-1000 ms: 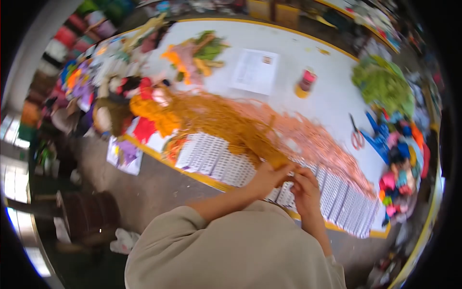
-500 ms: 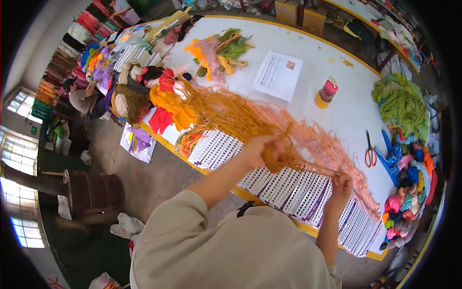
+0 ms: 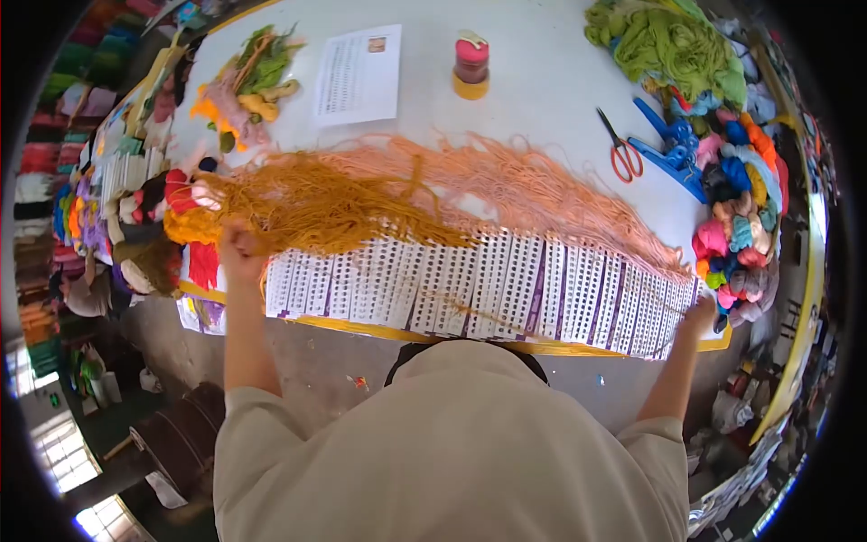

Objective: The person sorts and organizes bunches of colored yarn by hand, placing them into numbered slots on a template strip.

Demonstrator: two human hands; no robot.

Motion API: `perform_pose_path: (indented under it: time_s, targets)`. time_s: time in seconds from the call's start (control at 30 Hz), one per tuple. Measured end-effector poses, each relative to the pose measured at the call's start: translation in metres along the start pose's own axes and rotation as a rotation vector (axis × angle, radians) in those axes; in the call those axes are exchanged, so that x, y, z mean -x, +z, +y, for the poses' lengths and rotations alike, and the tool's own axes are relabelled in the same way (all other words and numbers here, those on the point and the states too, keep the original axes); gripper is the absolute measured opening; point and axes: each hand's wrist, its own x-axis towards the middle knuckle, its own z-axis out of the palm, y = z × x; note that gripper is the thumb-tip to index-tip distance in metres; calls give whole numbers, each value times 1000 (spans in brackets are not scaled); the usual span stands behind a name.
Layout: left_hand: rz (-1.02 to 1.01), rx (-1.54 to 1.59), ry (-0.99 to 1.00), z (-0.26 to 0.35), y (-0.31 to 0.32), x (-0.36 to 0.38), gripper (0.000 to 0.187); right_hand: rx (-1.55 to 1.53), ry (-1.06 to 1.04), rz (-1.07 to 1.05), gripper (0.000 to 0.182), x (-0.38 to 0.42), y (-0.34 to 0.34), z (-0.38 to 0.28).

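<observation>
My left hand [image 3: 242, 253] is at the left end of the mustard yarn [image 3: 334, 203], its fingers curled round some strands and slightly blurred. Far to the right, my right hand [image 3: 697, 319] is closed beside the end of the card row, and a thin, blurred mustard strand [image 3: 474, 312] stretches across the cards towards it. Between both hands lies a long row of white punched cards [image 3: 515, 280] with purple strips, along the table's near edge. Loose peach yarn [image 3: 533, 185] spreads behind the cards, partly under the mustard yarn.
A printed sheet [image 3: 358, 77] and a pink-and-yellow spool [image 3: 470, 68] stand at the back. Red-handled scissors [image 3: 621, 149] lie beside a blue tool [image 3: 668, 144]. Green yarn [image 3: 668, 50] and colourful skeins [image 3: 741, 226] crowd the right. A rusty barrel [image 3: 185, 443] stands on the floor at left.
My hands have moved far apart, the left one leftwards and the right one to the right end of the cards. The mustard bundle now lies spread on the table. The view has turned.
</observation>
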Motion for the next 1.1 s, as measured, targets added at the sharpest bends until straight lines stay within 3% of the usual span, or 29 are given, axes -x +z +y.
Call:
perform_pose_path:
  time_s: [0.03,0.07,0.1,0.13,0.17,0.2,0.23,0.27,0.33,0.43,0.5,0.57,0.7,0.8,0.87,0.97,1.0,1.03,1.1]
  targets:
    - [-98,-74,-143,-38,13,-8,11,-340,16,-208,19,24,22,-46]
    - [105,-263,-134,-86,67,7,10,-726,118,-419,23,49,42,-97]
    - [-127,-68,-409,-126,53,-2,16,-1007,274,-603,27,74,61,-150]
    - [-100,-133,-558,-169,57,-5,17,-918,411,-677,26,107,69,-207]
    - [77,-248,-747,-203,88,3,17,-528,143,-855,23,122,66,-266]
    - [58,-357,-765,-233,118,14,18,-708,-84,-892,20,150,94,-278]
    - [90,-514,-785,-266,133,16,18,-599,-56,-1117,19,162,98,-308]
    - [121,-672,-802,-295,141,15,18,-596,-163,-1136,17,178,104,-333]
    - [-80,-1023,-564,-344,130,19,16,-483,-319,-1201,17,193,107,-369]
    - [-178,-1232,-456,-363,140,18,18,-453,-323,-1293,17,208,129,-376]
    - [-162,-1201,-460,-363,141,18,18,-436,-291,-1339,17,206,132,-374]
    - [-79,-1057,-622,-359,143,18,17,-416,-264,-1391,17,200,129,-378]
    - [-75,-914,-707,-356,146,17,16,-439,-182,-1441,16,196,136,-379]
    - [-162,-957,-601,-370,133,9,15,-484,-113,-1506,17,196,142,-376]
    - [-321,-1328,-500,-364,134,4,14,-512,-92,-1524,17,198,144,-372]
    - [-211,-1493,-349,-343,144,6,16,-552,-99,-1506,17,203,150,-366]
    - [-97,-1105,-321,-345,132,5,15,-587,-55,-1520,17,204,153,-365]
    - [-100,-1115,-321,-338,132,6,15,-622,-9,-1537,16,204,154,-365]
    - [-6,-608,-628,-325,133,7,8,-628,2,-1547,15,204,154,-364]
